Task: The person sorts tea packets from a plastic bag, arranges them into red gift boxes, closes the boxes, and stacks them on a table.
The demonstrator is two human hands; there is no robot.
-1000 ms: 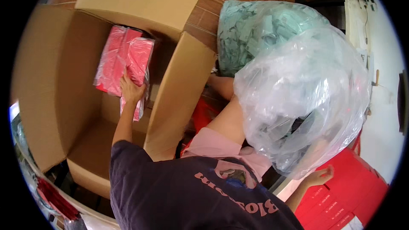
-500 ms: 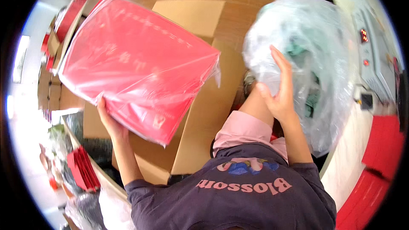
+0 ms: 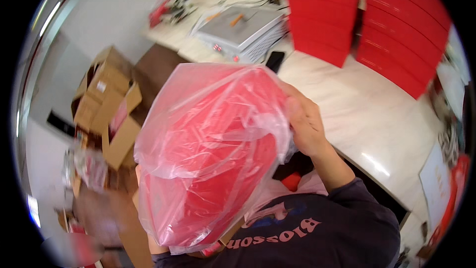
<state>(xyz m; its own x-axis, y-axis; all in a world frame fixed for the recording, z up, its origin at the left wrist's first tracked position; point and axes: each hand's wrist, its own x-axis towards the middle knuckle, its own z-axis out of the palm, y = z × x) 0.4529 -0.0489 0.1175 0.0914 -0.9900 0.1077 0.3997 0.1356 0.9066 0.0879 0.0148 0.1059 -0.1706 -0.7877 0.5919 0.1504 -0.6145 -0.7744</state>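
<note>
A flat red box in a clear plastic bag (image 3: 213,154) is held up in front of my chest, tilted. The wrinkled plastic bunches over its upper part. My right hand (image 3: 305,121) grips the bag and box at the upper right edge, its thumb near the front face and its fingers partly out of sight. On the far left side, only a strip of my left hand (image 3: 138,174) shows beside the plastic. The box hides its fingers, but the hand still bears the box from that side.
A pale table (image 3: 342,104) holds tall stacks of red boxes (image 3: 322,15), a grey device with lit red digits (image 3: 243,27) and a black phone (image 3: 275,61). Open cardboard boxes (image 3: 106,89) stand to the left. A sheet of white card (image 3: 436,183) lies at the table's right.
My view has turned right toward the table. The red box has come closer to my body and shows more crumpled plastic. My right hand, open before, now grips its edge.
</note>
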